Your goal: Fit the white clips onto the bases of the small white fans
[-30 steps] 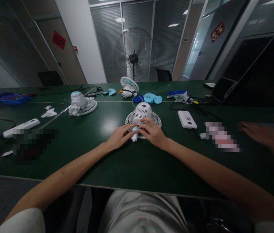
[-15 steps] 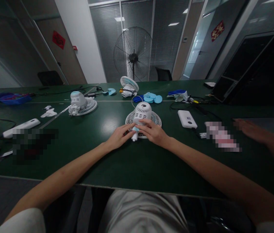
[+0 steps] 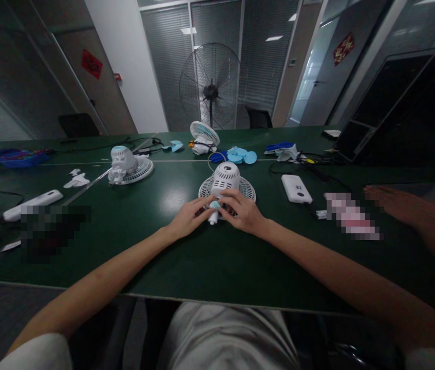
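A small white desk fan (image 3: 226, 179) lies grille-down on the green table (image 3: 202, 257), its motor housing facing up. My left hand (image 3: 191, 216) and my right hand (image 3: 242, 210) meet at its near side, fingers pinched on the fan's short white stem and a small light-blue part (image 3: 213, 206). Both hands touch the fan.
Two more small white fans (image 3: 127, 165) (image 3: 203, 137) lie further back, with blue fan blades (image 3: 240, 155) near them. White power banks (image 3: 296, 188) (image 3: 32, 204) and cables lie left and right. Another person's hand (image 3: 398, 204) rests at the right. A large standing fan (image 3: 210, 85) is behind the table.
My hands stay on the fan with only slight finger shifts. The other person's hand at the right has slid a little further left and back along the table.
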A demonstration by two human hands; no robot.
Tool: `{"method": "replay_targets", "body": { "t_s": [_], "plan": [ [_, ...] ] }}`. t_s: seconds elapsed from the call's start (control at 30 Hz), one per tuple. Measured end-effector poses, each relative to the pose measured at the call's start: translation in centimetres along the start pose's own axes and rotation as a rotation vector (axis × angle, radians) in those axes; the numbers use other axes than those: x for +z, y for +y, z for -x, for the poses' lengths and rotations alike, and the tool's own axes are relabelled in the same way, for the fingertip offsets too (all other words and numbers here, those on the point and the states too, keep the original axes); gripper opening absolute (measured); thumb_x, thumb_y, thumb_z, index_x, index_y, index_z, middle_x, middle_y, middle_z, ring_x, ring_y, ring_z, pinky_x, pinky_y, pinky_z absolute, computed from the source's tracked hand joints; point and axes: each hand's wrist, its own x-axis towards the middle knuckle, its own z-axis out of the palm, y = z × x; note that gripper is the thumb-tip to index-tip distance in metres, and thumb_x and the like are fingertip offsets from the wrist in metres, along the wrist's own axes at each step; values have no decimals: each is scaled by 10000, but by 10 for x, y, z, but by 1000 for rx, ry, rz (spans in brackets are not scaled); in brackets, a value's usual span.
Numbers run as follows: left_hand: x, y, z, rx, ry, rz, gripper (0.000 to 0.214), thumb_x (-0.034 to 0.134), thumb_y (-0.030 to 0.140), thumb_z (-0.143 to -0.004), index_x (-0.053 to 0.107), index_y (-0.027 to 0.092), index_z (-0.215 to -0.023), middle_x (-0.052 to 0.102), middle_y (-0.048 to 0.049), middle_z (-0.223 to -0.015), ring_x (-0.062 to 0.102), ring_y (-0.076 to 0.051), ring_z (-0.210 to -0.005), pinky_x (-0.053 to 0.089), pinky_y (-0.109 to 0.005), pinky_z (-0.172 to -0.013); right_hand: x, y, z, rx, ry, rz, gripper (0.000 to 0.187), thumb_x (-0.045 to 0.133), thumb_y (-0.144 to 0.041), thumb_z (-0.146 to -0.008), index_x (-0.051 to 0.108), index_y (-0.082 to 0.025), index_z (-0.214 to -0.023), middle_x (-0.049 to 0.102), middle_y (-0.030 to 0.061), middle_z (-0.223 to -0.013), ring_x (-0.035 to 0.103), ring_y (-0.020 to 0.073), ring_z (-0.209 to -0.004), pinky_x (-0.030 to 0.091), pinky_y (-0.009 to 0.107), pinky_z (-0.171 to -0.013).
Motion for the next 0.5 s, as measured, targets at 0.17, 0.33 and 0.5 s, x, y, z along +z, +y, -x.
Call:
{"method": "replay_targets", "body": {
  "t_s": [0.17,0.33,0.5],
  "plan": [
    [1,-1,1,-1,15,-6,473,505,435,-1065,528,218,-1484,655,-110,-1340,676,-187,-920,564,-336,-835,-3,16,4,-104,-63,-2,395,568,-233,-1021,576,-265,-1414,574,106,-1410,672,245,-1145,666,385,-841],
    [1,1,0,0,14,4,437,496,423,-1070,559,227,-1456,660,-93,-1333,679,-182,-931,563,-333,-860,-1,3,-4,-4,-18,54,200,565,-316,-1038,695,-198,-1134,670,104,-1216,700,229,-1036,647,361,-784],
    [3,2,0,-1,21,13,462,504,440,-1064,553,219,-1467,662,-107,-1334,678,-197,-945,566,-352,-880,1,-14,-9,91,5,66,225,536,-290,-1047,698,-168,-950,705,88,-1142,714,188,-895,616,335,-743]
  ]
}}
